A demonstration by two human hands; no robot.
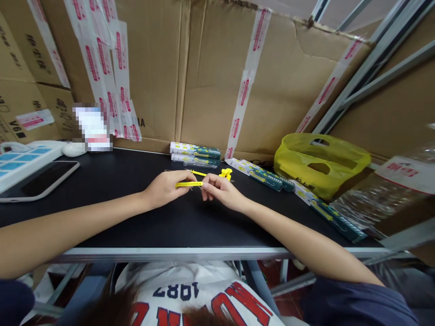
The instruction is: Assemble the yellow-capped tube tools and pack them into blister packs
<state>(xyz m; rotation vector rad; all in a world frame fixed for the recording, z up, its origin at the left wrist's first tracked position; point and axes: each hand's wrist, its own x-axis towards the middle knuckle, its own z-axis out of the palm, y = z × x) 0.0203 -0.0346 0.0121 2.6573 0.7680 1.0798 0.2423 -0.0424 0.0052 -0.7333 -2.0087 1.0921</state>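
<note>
A thin yellow plastic stick [190,184] lies crosswise between my two hands, above the black tabletop. My left hand [166,186] is closed around its left part. At its right end, the thumb and fingers of my right hand [222,192] are pinched together on the tip. Just behind my hands is another thin yellow rod [200,173], partly hidden by my fingers. Close to it, a small yellow plastic piece [225,173] rests on the table beyond my right hand. Its exact shape is too small to make out.
Slim printed boxes [195,154] stand against the cardboard wall [210,90]; more boxes [258,174] lie to the right. A yellow plastic bag [319,163] and a clear plastic bottle [377,194] stand far right. On the left are a phone [41,181] and a white power strip [30,158].
</note>
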